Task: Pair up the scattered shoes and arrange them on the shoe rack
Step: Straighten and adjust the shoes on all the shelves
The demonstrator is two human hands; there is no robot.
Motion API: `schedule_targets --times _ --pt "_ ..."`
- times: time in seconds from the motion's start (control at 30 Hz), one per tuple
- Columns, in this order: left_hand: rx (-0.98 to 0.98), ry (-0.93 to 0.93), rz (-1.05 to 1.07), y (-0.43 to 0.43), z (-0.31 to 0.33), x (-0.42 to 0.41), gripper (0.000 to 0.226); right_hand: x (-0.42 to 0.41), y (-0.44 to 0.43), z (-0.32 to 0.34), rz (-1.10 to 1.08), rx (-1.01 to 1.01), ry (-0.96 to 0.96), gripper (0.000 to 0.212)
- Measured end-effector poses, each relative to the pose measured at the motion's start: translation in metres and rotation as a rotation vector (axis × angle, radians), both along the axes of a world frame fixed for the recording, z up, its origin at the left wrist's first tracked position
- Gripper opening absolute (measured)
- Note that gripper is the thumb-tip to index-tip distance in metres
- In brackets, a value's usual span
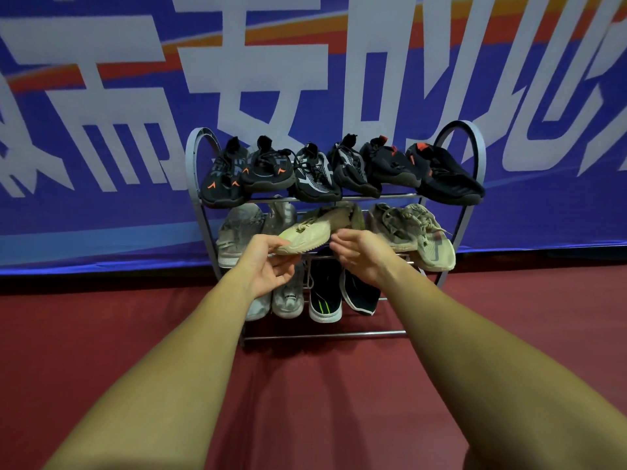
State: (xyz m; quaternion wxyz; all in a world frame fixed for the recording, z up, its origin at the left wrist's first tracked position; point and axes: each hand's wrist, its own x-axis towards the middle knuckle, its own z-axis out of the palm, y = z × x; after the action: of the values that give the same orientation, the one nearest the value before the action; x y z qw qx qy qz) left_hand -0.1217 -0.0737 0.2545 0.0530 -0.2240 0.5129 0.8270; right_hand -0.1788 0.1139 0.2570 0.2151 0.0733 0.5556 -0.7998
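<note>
A three-tier metal shoe rack [323, 334] stands against the banner wall. Several black sneakers [315, 174] fill its top tier. On the middle tier a beige sneaker [312, 228] lies tilted, toe toward me and to the left. My left hand [268, 266] pinches its toe between thumb and fingers. My right hand [363, 256] hovers at the shoe's right side with loosely curled fingers, holding nothing. A grey pair [237, 228] sits left of the beige shoe and a beige pair [414, 228] right of it. My hands partly hide the bottom tier's white shoes [288, 300] and black shoes [325, 293].
A blue banner with large white characters [101, 130] hangs right behind the rack. Dark red floor [305, 401] spreads in front and to both sides. The rightmost shoes on the top and middle tiers overhang the rack's right frame [475, 157].
</note>
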Motion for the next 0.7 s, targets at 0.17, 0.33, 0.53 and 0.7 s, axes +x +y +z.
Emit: schedule_targets --times 0.17,0.33,0.53,0.7 --pt "0.04 0.058 0.017 0.021 0.0 -0.009 0.014 0.005 -0.004 -0.006 0.13 0.098 -0.004 0.02" --pt "0.026 0.052 -0.017 0.036 -0.007 -0.018 0.009 0.001 -0.01 -0.004 0.079 0.104 0.063 0.022" --pt "-0.048 0.005 0.026 0.044 -0.017 -0.03 0.007 -0.009 -0.012 -0.018 0.032 0.061 0.01 0.015" --pt "-0.176 0.018 0.048 0.044 -0.03 -0.042 0.038 -0.018 -0.01 -0.029 0.061 0.116 -0.013 0.012"
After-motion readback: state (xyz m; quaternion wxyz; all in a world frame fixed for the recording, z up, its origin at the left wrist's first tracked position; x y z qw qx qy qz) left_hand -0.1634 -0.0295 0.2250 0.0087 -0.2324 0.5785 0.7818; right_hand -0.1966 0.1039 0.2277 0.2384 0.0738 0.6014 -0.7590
